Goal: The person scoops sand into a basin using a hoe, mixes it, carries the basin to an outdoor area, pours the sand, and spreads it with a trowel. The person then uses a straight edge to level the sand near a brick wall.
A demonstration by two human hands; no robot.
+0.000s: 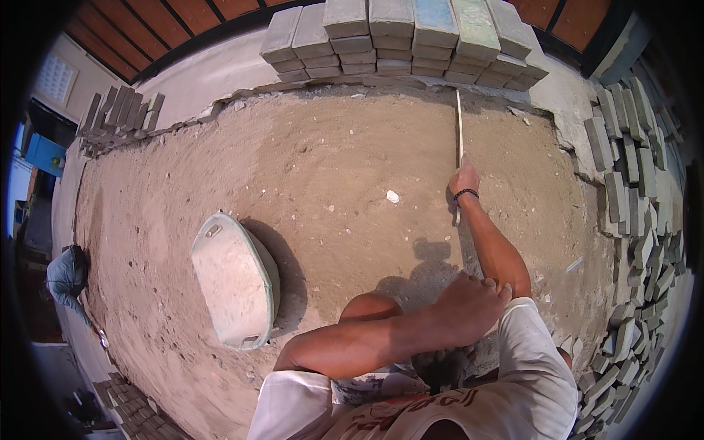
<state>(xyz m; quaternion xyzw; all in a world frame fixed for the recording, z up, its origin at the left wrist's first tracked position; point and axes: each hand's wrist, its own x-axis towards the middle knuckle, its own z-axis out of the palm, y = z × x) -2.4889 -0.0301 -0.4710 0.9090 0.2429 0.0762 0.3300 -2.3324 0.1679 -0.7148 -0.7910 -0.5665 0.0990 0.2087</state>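
Note:
My right hand (464,180) reaches forward over the sand bed (330,176) and grips a long straight wooden rod (459,125) that lies across the sand toward the stacked pavers. A dark bead bracelet sits on that wrist. My left hand (469,304) is closed and rests against my right upper arm near the white sleeve, with nothing seen in it. My bent knee shows just below the left forearm.
A stack of grey paving blocks (400,37) stands at the far edge. More pavers (631,191) lie along the right side and at the left (117,117). A tilted metal basin (235,279) sits on the sand. Another person (67,279) crouches at far left.

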